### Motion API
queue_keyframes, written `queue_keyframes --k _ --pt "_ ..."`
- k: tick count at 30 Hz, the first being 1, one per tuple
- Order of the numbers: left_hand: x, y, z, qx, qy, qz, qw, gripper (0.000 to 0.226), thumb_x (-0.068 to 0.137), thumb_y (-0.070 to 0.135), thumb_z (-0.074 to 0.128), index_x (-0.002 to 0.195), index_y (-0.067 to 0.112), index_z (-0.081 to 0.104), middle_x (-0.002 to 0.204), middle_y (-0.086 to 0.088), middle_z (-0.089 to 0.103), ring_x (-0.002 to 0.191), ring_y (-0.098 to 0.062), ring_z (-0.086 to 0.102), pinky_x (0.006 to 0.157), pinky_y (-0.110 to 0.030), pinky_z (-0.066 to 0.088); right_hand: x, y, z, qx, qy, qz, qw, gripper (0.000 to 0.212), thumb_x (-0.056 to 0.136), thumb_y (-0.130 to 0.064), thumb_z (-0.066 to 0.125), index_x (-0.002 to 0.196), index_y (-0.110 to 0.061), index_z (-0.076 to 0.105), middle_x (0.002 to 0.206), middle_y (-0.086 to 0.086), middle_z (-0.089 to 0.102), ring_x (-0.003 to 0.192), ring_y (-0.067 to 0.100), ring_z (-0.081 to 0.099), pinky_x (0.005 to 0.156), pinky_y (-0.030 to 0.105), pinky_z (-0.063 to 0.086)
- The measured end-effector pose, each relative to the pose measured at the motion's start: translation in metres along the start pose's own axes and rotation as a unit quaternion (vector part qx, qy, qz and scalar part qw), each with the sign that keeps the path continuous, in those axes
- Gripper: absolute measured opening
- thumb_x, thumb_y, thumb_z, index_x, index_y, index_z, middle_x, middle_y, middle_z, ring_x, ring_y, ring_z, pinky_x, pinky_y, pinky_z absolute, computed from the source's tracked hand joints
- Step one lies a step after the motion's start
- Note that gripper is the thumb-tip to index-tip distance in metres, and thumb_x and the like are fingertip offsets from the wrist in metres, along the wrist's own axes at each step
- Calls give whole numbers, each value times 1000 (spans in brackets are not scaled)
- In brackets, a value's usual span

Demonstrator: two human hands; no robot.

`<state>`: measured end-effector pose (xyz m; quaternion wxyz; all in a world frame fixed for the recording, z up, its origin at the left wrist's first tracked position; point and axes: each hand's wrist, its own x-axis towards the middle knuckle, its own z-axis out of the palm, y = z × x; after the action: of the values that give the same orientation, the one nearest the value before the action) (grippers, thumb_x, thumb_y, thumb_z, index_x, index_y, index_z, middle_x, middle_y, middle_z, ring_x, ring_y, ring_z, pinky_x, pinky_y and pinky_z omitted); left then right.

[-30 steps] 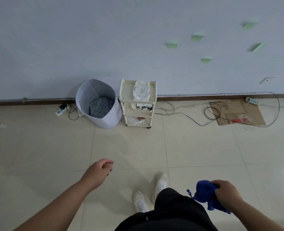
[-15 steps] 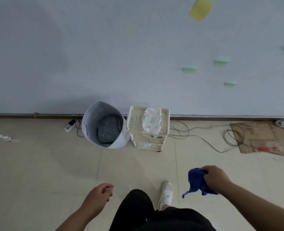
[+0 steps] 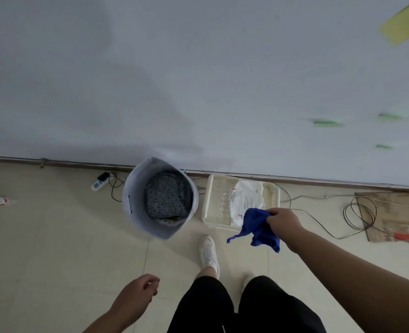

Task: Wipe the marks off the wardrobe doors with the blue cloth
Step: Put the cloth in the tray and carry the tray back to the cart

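My right hand (image 3: 282, 221) grips the bunched blue cloth (image 3: 257, 228), which hangs down in front of the cream cart. My left hand (image 3: 136, 296) hangs low at my side with loosely curled fingers and holds nothing. A pale grey-white flat surface (image 3: 198, 80) fills the upper half of the view; green and yellow sticky notes (image 3: 328, 123) are stuck on its right part. No wardrobe doors can be told apart from this surface.
A white fabric bin (image 3: 160, 200) with patterned cloth inside stands by the skirting. Right of it is a cream plastic cart (image 3: 215, 200) holding a white packet. Cables (image 3: 359, 215), a power strip (image 3: 99, 183) and cardboard (image 3: 395, 217) lie on the tiled floor.
I have walked closer to the surface, so the bin and cart look larger and nearer. My right hand with the cloth has risen forward toward the cart. My left hand stays low.
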<state>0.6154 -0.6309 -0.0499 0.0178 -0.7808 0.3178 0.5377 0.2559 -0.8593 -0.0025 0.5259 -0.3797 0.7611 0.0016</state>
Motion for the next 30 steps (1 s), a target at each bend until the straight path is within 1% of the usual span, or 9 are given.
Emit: queue_keyframes --k 3,7,12,14,17,22,26,28,30 --pt "28 22 -19 -6 -6 8 1000 15 98 31 60 96 42 70 85 10 78 77 -8 73 81 -32 57 28 -30 28 47 -6 28 998 41 85 2 45 108 -17 74 86 8 72 77 22 64 66 31 51" --pt "60 49 -25 -23 -19 11 999 15 98 36 57 98 45 68 88 15 77 78 -4 72 72 -25 53 72 -61 63 115 -6 65 991 38 89 2 47 113 -13 72 87 9 69 86 29 65 88 42 56" --pt "92 72 -13 -35 -45 10 998 16 98 38 54 98 47 67 93 15 76 86 -4 72 72 -27 52 124 -71 93 170 -26 103 980 37 91 7 48 121 -4 67 104 18 67 103 38 67 98 42 53" --pt "100 77 -4 -29 -57 10 998 15 96 40 54 98 49 66 92 20 75 87 -2 71 73 -26 51 134 -63 99 175 -34 105 978 37 88 9 53 120 -5 68 107 21 68 98 38 69 95 47 57" --pt "110 89 5 -23 -61 18 998 16 96 39 53 96 50 65 90 22 74 87 -2 70 78 -27 52 137 -48 97 167 -55 94 980 33 87 8 60 117 -3 68 99 16 67 77 28 63 82 43 61" --pt "124 124 9 -37 -55 31 997 14 98 37 54 97 44 66 94 14 75 90 -7 71 83 -35 56 132 -13 58 141 -76 77 984 23 89 -1 62 109 -6 70 95 14 71 76 23 65 76 41 62" --pt "143 167 7 -58 -27 57 996 16 98 38 56 111 36 67 104 5 74 93 -18 69 85 -43 57 136 16 7 127 24 36 991 16 90 -9 61 100 -11 74 80 7 75 62 15 67 58 31 61" --pt "156 188 8 -55 -16 61 996 29 97 39 56 124 32 64 115 -1 72 96 -20 66 86 -42 56 146 31 -14 96 95 41 990 14 90 -18 61 95 -15 73 76 1 74 61 15 67 61 37 62" --pt "168 206 12 -52 -7 60 997 41 95 41 55 135 33 59 123 2 69 105 -21 66 81 -37 54 155 43 -27 54 154 56 985 18 90 -31 61 100 -19 69 82 -6 71 68 17 68 60 38 59"
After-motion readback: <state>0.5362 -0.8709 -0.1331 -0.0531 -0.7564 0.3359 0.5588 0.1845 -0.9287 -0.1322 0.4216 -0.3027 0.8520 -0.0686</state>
